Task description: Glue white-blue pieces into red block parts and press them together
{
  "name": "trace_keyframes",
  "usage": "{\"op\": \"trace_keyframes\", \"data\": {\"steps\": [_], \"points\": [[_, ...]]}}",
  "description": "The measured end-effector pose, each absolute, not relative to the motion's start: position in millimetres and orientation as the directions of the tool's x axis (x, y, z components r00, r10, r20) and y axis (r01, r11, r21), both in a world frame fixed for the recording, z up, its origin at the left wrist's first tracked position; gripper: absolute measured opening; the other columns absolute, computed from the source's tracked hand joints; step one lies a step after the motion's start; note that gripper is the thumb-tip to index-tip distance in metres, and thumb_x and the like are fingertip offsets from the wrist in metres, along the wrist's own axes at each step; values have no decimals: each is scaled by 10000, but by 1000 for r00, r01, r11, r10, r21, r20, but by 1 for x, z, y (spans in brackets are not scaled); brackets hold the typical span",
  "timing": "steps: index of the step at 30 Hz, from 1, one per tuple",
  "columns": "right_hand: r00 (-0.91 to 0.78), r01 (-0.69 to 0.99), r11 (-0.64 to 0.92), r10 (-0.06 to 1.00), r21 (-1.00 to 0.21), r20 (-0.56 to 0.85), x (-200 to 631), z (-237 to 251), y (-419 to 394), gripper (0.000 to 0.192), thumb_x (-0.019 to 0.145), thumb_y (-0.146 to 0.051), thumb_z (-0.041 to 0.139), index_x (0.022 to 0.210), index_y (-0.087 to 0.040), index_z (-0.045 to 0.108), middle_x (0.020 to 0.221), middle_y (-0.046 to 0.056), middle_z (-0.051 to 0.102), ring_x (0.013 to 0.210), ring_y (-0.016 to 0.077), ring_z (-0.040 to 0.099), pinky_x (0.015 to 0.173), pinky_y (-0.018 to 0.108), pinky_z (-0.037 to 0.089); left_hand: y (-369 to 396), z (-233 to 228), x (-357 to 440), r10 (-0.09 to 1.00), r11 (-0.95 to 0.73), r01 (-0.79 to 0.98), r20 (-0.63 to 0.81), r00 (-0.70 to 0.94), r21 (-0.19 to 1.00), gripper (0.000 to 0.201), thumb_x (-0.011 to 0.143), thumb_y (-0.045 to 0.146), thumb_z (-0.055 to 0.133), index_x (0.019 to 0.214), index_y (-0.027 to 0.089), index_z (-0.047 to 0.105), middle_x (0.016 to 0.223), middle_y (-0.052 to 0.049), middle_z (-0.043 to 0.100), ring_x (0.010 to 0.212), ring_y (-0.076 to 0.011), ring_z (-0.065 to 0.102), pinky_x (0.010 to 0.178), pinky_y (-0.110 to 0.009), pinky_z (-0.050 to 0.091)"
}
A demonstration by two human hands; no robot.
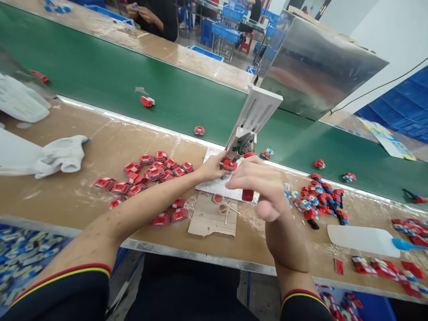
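My left hand [214, 167] reaches to the base of a small metal toggle press [245, 141], its fingers closed on a red plastic toy part [230, 165] under the press's tip. My right hand [259, 180] is wrapped over the press's red lever handle [248, 195], which shows above and below the fingers. A white base plate [209, 186] carries the press. In front of it, a piece of cardboard [212, 218] bears two small round dishes, one with red content [218, 199], and several cotton swabs [230, 207].
Red parts [155, 171] lie left of the press. Red, blue and white assemblies [321, 196] are piled right, near a white paddle [363, 240]. Behind runs a green conveyor belt [174, 107] with scattered pieces. A co-worker's hands [143, 13] show across it; a white-gloved hand [63, 154] is left.
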State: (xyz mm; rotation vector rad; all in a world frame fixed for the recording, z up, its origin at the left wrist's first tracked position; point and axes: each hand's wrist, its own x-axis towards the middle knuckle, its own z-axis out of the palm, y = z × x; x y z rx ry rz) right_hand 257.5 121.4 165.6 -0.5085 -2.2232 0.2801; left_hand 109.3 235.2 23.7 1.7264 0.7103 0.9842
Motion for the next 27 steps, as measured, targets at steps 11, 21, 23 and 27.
{"op": "trace_keyframes", "data": {"steps": [11, 21, 23, 27], "points": [[-666, 682, 731, 638, -31, 385, 249, 73, 157, 496, 1055, -537, 589, 626, -290, 614, 668, 19, 590, 716, 212, 523, 863, 455, 557, 240, 17, 110, 765, -374, 131, 226, 603, 918, 332, 758, 211, 771, 1060, 173, 639, 917, -37, 732, 856, -210, 680, 856, -373, 565], [-192, 669, 668, 578, -325, 793, 301, 100, 11, 262, 1053, -294, 502, 939, -278, 737, 741, 62, 665, 689, 267, 629, 622, 475, 499, 332, 54, 77, 821, -411, 406, 139, 553, 816, 169, 844, 279, 823, 817, 144, 725, 844, -45, 756, 879, -212, 724, 907, -384, 603], [-172, 678, 620, 657, -396, 734, 298, 83, 1, 259, 1050, -253, 499, 884, -266, 697, 716, 51, 648, 658, 249, 619, 592, 447, 503, 359, 54, 81, 876, -374, 480, 131, 465, 793, 193, 923, 318, 791, 926, 138, 720, 1015, -64, 767, 1035, -225, 717, 1025, -452, 574], [-112, 771, 434, 812, -465, 573, 289, 46, 15, 86, 999, -223, 643, 1015, -276, 708, 877, 57, 736, 800, 253, 711, 685, 424, 601, 389, 43, 95, 919, -290, 565, 61, 389, 773, 138, 789, 190, 837, 853, 145, 723, 948, -81, 784, 1123, -258, 677, 1165, -488, 470]]}}
